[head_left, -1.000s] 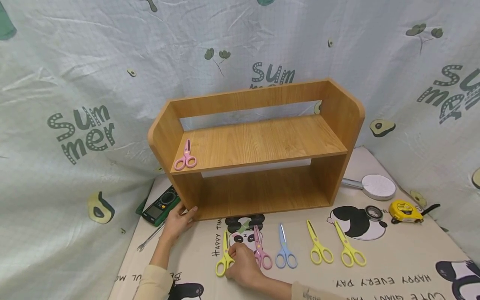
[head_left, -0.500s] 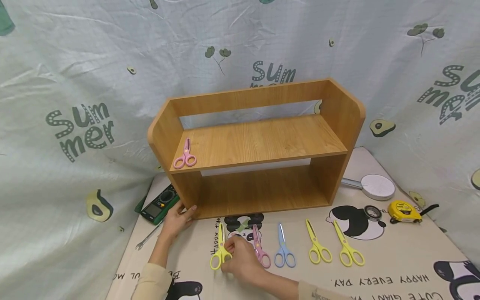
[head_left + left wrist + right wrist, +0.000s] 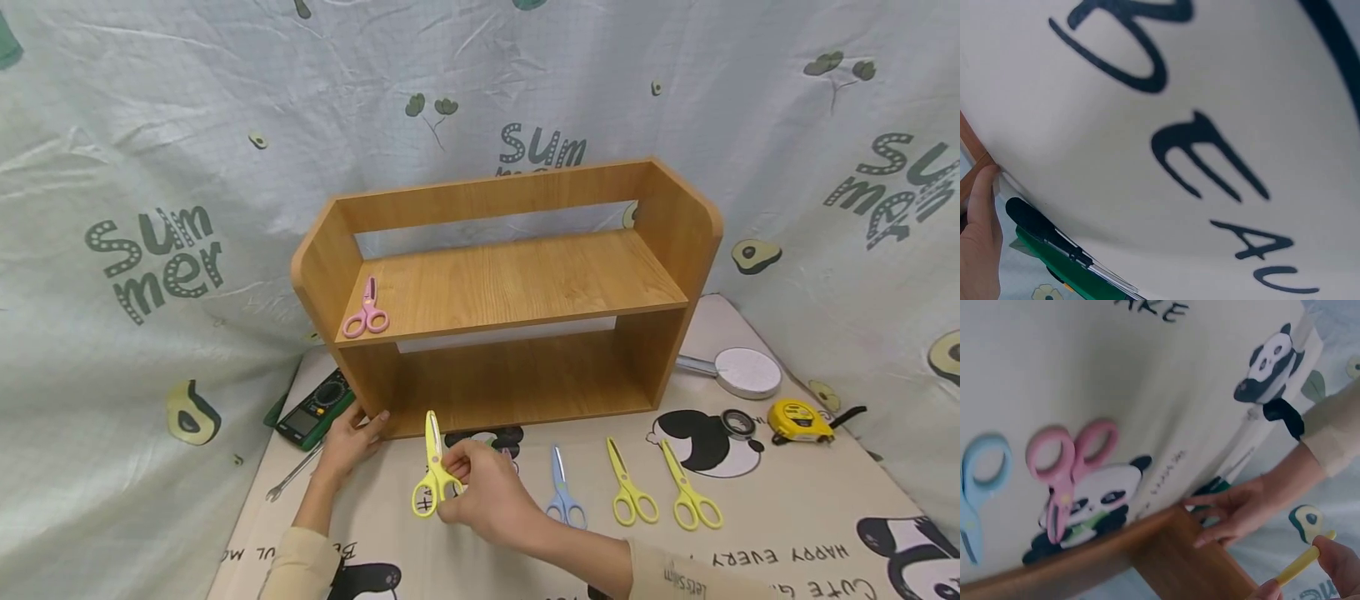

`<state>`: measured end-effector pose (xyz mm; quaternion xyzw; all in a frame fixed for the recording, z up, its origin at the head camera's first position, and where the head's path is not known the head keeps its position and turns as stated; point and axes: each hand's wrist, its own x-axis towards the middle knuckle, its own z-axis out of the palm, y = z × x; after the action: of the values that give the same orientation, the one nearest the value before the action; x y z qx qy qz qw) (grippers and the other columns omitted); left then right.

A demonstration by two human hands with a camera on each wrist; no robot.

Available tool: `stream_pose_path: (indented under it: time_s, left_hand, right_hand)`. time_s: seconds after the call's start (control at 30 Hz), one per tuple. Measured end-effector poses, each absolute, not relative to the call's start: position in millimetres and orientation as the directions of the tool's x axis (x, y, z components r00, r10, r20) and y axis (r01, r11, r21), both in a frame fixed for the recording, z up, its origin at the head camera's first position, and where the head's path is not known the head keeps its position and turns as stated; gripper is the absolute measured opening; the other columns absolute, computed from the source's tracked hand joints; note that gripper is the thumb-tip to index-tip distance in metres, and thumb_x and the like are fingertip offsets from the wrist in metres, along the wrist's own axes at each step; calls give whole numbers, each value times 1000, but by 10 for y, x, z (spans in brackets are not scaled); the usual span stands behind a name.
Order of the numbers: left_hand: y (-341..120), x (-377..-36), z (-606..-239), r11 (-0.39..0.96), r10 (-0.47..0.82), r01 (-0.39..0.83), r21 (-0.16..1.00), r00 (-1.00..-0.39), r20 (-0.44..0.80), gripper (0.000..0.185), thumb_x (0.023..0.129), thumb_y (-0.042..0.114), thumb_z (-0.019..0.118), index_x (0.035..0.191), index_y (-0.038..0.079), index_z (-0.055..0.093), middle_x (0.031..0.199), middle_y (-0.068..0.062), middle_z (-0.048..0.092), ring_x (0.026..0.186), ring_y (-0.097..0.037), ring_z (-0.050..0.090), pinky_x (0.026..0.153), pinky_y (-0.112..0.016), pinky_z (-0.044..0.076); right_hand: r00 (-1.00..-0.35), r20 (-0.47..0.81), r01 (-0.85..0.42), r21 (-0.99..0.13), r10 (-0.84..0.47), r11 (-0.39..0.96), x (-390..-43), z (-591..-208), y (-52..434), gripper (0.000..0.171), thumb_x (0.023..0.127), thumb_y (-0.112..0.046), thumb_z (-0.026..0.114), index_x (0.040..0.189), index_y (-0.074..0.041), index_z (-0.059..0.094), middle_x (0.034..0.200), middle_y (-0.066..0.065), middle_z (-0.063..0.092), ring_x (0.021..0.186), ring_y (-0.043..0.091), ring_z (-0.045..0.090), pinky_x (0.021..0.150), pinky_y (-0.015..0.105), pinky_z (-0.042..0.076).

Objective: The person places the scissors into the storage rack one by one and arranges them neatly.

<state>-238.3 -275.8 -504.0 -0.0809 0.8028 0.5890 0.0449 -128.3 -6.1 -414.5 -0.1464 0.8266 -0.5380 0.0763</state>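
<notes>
The right hand is hiding most of the pink scissors on the mat in the head view; only the right wrist view is showing them whole, lying flat on a panda print. That same view is cutting the yellow scissors down to a tip between fingertips at its lower edge. The left wrist view is blurred and close: it is catching little beyond big dark letters on the mat, a thumb and a green-and-black tool whose kind I cannot tell there.

The mat, pale with pandas and lettering, is covering the counter, and a cloth backdrop printed with avocados is hanging behind.

From the head view, the right hand's grip is pinching the yellow scissors by the handle, lifting them clear of the mat, blades pointing up, just in front of the wooden shelf. The left hand is resting with straight fingers against the shelf's lower left corner, its grip released. Another pink pair is lying on the upper board at the left end.
</notes>
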Motion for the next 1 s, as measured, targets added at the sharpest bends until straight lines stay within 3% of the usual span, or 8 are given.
stream_pose_path:
  time_s: [0.1,0.43,0.83,1.0]
  left_hand:
    - [-2762,-2382,-5032,298,-76,-186,936,-982,-171,73,106,20,62,166,10,22,168,-28,27,146,-50,43,109,-55,52]
    - [-2754,-2370,-5014,312,-73,-181,933,-983,-167,72,106,20,61,166,10,22,168,-28,28,145,-50,44,108,-54,53]
    - [-2753,-2376,-5043,270,-59,-179,946,-984,-169,74,105,19,63,166,10,21,168,-29,27,145,-50,45,109,-54,52]
    - [-2768,-2378,-5041,258,-48,-171,951,-985,-164,72,106,16,60,167,11,21,168,-29,28,143,-49,47,109,-54,52]
  right_hand:
    - [-941,49,-179,-911,-334,371,-1301,-3974,-25,42,67,5,83,105,-4,66,96,0,64,89,14,59,78,21,52]
    - [-922,172,-321,-840,-347,437,-1486,-3429,60,38,71,3,84,104,-4,66,97,2,64,91,16,61,79,18,54]
    - [-914,204,-366,-789,-351,493,-1902,-2901,-26,39,74,4,83,109,-1,67,102,7,68,96,18,61,86,27,56]
    - [-910,182,-365,-775,-372,515,-2113,-2717,-77,38,77,4,82,111,3,64,103,10,65,87,17,57,69,20,51]
